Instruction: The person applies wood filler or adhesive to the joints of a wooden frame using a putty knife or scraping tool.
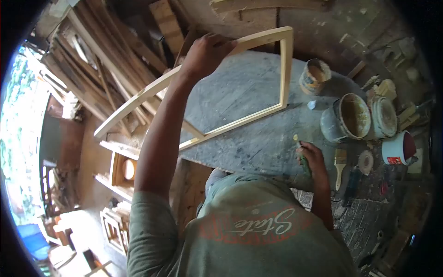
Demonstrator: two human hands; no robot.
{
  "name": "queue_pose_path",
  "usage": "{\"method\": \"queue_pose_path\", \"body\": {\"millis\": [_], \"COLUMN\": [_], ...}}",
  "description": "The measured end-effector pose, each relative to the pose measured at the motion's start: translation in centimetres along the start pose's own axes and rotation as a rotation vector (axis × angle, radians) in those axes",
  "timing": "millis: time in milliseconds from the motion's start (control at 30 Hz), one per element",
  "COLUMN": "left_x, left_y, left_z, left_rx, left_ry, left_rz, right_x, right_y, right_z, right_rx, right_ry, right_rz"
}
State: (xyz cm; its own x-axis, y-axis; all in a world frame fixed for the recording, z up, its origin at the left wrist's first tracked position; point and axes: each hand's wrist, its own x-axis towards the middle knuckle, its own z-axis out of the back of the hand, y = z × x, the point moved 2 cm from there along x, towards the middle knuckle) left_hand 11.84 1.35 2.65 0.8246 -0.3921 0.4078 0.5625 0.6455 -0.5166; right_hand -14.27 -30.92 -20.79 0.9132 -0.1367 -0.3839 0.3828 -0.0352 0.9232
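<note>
A pale wooden frame (287,69) stands on edge on the grey worktable (221,87), with a crossbar near its lower left. My left hand (205,53) is closed over the frame's upper rail, its fingers wrapped round the wood. Low over the table's near edge, my right hand (313,159) grips a small green-handled tool (304,165). A pale yellowish dab (296,137) shows at the tool's tip; its exact kind is too small to make out. To the right of that hand lies a flat paintbrush (340,167).
On the table's right stand a stained can (314,77), an open bucket (348,119), a lidded tub (385,115) and a white container (398,148). A round disc (366,161) lies near the brush. Planks (87,74) lean at the left, above a wooden box (123,168).
</note>
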Motion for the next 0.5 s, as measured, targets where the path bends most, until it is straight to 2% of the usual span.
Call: {"method": "queue_pose_path", "body": {"millis": [33, 67, 167, 200, 233, 267, 300, 367, 467, 500], "left_x": [-0.1, -0.3, -1.2, -2.0, -3.4, -5.2, -7.5, -12.4, -20.6, -22.7], "left_y": [-0.2, -0.4, -0.4, -1.5, -2.8, -2.8, -2.1, 0.5, 11.3, 13.5], "left_z": [0.3, 0.5, 0.4, 0.5, 0.1, -1.4, -3.8, -9.4, -19.1, -20.8], "left_rx": [0.004, -0.006, 0.154, 0.286, 0.359, 0.216, 0.237, 0.204, 0.48, 0.509], "left_ry": [-0.016, 0.036, -0.203, -0.311, -0.319, -0.25, -0.18, 0.088, 0.454, 0.521], "left_rz": [-0.023, 0.035, -0.29, -0.336, -0.384, -0.416, -0.394, -0.181, 0.28, 0.355], "right_x": [0.0, 0.2, 0.3, 0.4, 0.4, 0.3, 0.2, 0.2, 0.8, 0.6], "right_y": [0.1, 0.1, 0.4, 0.4, 0.6, 0.9, 1.3, 1.2, 0.2, 0.6], "right_z": [-0.2, -0.1, -0.1, -0.1, -0.1, -0.1, -0.2, 0.2, 0.6, 0.4], "right_rx": [0.012, 0.021, 0.045, 0.044, 0.043, 0.057, 0.073, 0.071, 0.046, 0.054], "right_ry": [0.006, 0.011, 0.03, 0.028, 0.024, 0.018, 0.01, -0.005, 0.004, 0.017], "right_rz": [-0.015, -0.027, -0.032, -0.026, -0.019, -0.02, -0.018, -0.002, 0.03, 0.026]}}
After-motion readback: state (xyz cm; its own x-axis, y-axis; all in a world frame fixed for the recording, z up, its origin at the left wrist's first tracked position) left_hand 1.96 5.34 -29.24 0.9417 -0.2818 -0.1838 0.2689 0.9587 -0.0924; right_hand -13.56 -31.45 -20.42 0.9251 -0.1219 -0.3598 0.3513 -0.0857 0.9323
